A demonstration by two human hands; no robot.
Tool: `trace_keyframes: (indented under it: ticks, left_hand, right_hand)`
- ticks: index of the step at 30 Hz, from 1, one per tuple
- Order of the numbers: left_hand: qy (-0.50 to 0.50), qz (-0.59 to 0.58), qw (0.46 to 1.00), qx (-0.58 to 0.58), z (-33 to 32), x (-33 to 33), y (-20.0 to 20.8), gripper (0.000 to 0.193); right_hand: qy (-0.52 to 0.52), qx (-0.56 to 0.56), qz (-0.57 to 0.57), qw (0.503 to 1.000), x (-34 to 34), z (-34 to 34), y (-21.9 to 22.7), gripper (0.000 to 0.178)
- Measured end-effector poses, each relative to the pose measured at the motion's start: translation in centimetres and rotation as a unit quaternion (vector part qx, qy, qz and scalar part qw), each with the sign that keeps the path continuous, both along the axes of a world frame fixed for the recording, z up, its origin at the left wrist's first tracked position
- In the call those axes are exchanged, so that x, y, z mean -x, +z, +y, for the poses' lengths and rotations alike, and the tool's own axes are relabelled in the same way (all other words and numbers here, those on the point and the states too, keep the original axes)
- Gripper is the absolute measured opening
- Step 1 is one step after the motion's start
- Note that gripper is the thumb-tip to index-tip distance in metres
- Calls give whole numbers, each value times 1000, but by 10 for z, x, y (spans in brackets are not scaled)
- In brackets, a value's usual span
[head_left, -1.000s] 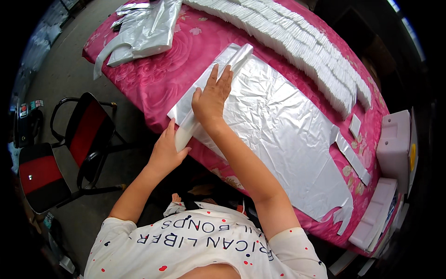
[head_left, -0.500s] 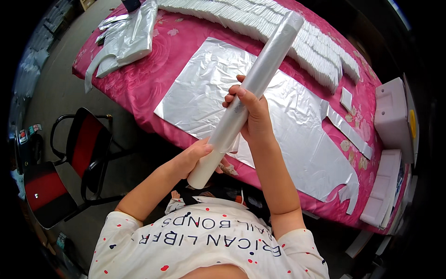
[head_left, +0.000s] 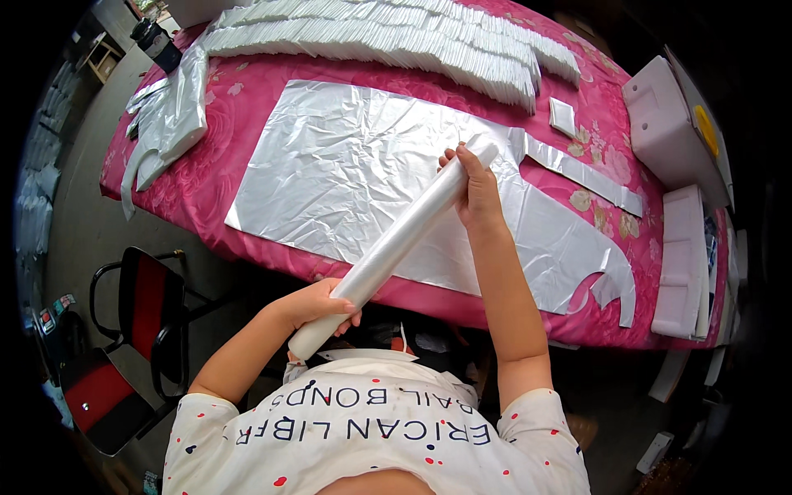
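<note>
Large crinkled silver-white plastic sheet with strap-like cut-outs [head_left: 330, 148] lies flat on a pink rose-patterned tablecloth [head_left: 216, 219]; taken as landmark. Long, whitish, translucent plastic roll [head_left: 400, 235] is held slantwise over the sheet's near edge, its lower end overhanging toward the torso, its upper end above the sheet near the straps. Whether it touches the sheet: cannot tell. Left hand [head_left: 327, 307] closed round the roll, off the sheet's near edge, thumb on top. Right hand [head_left: 477, 186] wrapped round the upper end, over the sheet, thumb along the top. Beyond the sheet's far edge, long rows of thin white stacked packets [head_left: 412, 37]; left of it, a pile of silvery plastic bags [head_left: 172, 124]. Judgement on handling: wide grip looks sound, sharing weight between both ends. Best squeeze evenly and lightly, since film likely dents or slips under a hard pinch. Lower end wants clearance from the shirt [head_left: 371, 412]; upper end wants lifting clear of the straps, lest it drag or crease the sheet.
</note>
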State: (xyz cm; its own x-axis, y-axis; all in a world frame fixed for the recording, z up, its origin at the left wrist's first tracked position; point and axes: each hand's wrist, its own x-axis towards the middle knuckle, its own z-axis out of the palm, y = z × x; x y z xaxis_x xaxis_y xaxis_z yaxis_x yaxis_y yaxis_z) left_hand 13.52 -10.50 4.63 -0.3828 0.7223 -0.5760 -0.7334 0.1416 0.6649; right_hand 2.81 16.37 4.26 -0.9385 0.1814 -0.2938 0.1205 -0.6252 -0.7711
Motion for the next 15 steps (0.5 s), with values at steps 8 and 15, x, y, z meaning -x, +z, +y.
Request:
trace_keyframes:
  ticks: [8,15]
  left_hand:
    - [37,-172,981,-78,-33,-21,-26,73]
    - [32,-168,981,-86,-32,-19,-21,71]
  right_hand:
    - [116,-319,-47,939,8,75,-4,27]
    - [293,-385,-59,873,10,58,12,27]
